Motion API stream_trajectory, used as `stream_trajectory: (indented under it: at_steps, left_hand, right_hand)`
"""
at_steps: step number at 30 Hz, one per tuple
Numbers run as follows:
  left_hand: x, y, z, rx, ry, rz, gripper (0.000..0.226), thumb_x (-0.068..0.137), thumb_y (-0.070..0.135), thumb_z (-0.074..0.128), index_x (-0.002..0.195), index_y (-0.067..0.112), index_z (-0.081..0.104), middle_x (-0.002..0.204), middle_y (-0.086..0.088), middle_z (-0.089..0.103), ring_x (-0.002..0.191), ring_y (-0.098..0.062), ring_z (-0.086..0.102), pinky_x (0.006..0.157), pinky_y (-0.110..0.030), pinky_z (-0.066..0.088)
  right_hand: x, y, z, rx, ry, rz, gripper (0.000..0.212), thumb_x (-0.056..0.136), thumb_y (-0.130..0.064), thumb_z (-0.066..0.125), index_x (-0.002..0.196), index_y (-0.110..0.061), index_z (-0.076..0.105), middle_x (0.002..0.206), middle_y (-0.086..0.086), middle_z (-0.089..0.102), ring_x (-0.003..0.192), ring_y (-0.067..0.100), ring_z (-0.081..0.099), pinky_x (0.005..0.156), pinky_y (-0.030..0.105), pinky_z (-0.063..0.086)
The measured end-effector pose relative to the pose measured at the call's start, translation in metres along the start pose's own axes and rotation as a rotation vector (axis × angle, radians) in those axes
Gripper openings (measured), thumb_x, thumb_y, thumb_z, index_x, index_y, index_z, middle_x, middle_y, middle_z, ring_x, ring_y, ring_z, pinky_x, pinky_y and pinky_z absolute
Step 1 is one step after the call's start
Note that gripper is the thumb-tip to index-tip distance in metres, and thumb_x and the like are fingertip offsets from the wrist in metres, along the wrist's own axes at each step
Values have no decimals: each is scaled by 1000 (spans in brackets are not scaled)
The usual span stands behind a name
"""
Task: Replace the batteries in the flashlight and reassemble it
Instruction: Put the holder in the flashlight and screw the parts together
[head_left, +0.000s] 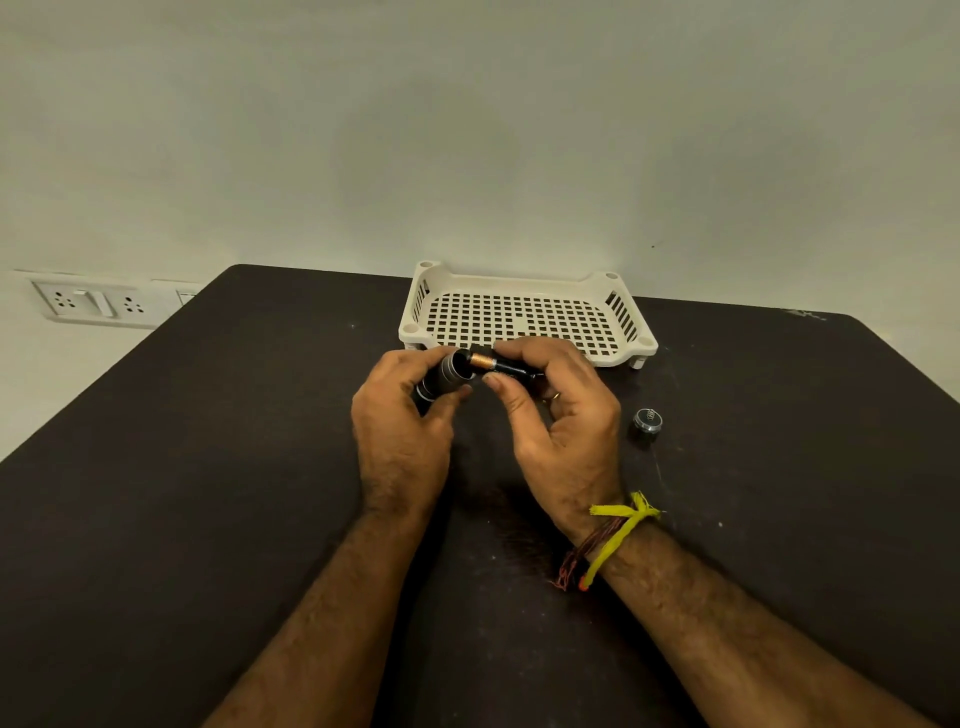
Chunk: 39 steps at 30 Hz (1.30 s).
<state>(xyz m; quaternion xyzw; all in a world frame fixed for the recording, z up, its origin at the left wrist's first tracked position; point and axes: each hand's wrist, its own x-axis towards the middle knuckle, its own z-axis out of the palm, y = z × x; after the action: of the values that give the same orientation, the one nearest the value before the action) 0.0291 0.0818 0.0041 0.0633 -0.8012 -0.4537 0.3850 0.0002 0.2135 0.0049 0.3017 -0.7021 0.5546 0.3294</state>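
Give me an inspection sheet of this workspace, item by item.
Surface: dark table, faint pale specks.
Job's things: flashlight body with open end facing the battery, copper end at the opening; end cap lying apart on the table, right of the hands.
Clutter: white perforated tray, nothing seen in it.
Grippers: left hand holds the flashlight body; right hand holds the battery.
Cables: nothing seen.
Surroundings: plain wall; socket panel at left.

— The flashlight body (448, 375) looks like smooth, dull-sheened metal; the battery (496, 364) is glossy, copper-topped.

— The perforated tray (524, 312) looks plastic; the dark surface (234, 441) is matt and speckled.
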Motion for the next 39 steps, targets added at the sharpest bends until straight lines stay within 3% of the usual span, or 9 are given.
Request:
stream_trajectory:
  at_steps: [6, 10, 12, 19, 22, 25, 30, 36, 39]
  left_hand:
    - [0, -2, 2, 65, -46, 13, 38, 75, 13, 84, 112, 19, 73, 106, 5, 68, 103, -17, 64, 95, -46, 52]
    - [0, -1, 2, 75, -65, -7, 38, 77, 14, 82, 113, 20, 73, 107, 6, 67, 105, -20, 63, 97, -49, 50]
    - [0, 1, 2, 78, -81, -5, 39, 76, 13, 82, 113, 20, 72, 105, 9, 65, 105, -20, 62, 98, -49, 49]
    - [0, 3, 3, 98, -144, 57, 41, 76, 14, 83, 114, 19, 72, 106, 10, 65, 106, -17, 63, 101, -52, 47]
    - [-1, 2, 3, 37, -74, 37, 40, 73, 14, 85, 111, 18, 72, 102, 12, 65, 100, -10, 64, 97, -42, 52]
    - [0, 1, 2, -43, -3, -18, 44, 72, 13, 86, 113, 17, 71, 102, 12, 66, 95, 4, 62, 93, -16, 50]
    - [-1, 5, 3, -53, -4, 64, 42, 73, 16, 86, 112, 14, 71, 105, 7, 69, 100, -6, 65, 93, -27, 53]
    - [1, 3, 2, -151, 14, -73, 43, 75, 10, 84, 116, 12, 70, 107, 6, 69, 101, -3, 65, 90, -12, 50]
    - [3, 2, 3, -147, -58, -108, 45, 77, 9, 83, 119, 11, 69, 111, 4, 70, 106, -6, 65, 95, -15, 49]
  right_hand:
    - [2, -4, 0, -125, -33, -13, 26, 89, 1, 70, 115, -2, 72, 113, 12, 57, 110, 2, 54, 93, 31, 54]
    - [-1, -9, 1, -6, 69, 55, 37, 83, -9, 81, 114, -20, 63, 108, 0, 67, 101, 17, 68, 85, 40, 59]
    - [-1, -9, 1, 75, 146, 126, 41, 78, -13, 85, 107, -28, 61, 100, -5, 70, 91, 15, 71, 80, 33, 60]
    - [1, -4, -2, -36, 120, -10, 11, 83, -10, 80, 92, -6, 75, 98, 4, 73, 98, 14, 70, 86, 27, 57]
    - [3, -1, -2, -74, 167, -28, 7, 92, -5, 69, 96, -4, 75, 98, 3, 71, 98, 12, 68, 87, 29, 56]
    - [7, 6, -5, -31, 308, 154, 11, 98, -7, 60, 99, -8, 70, 96, 2, 68, 94, 20, 68, 83, 45, 58]
    - [12, 13, -8, 50, 448, 351, 10, 100, -9, 57, 97, -11, 66, 95, 6, 70, 91, 34, 69, 79, 56, 58]
    - [12, 10, -8, 4, 432, 338, 11, 100, -9, 56, 98, -9, 66, 93, 6, 70, 90, 28, 69, 83, 43, 60]
    - [12, 8, -9, -19, 404, 300, 11, 100, -9, 55, 100, -11, 66, 94, 0, 68, 92, 26, 69, 82, 33, 59]
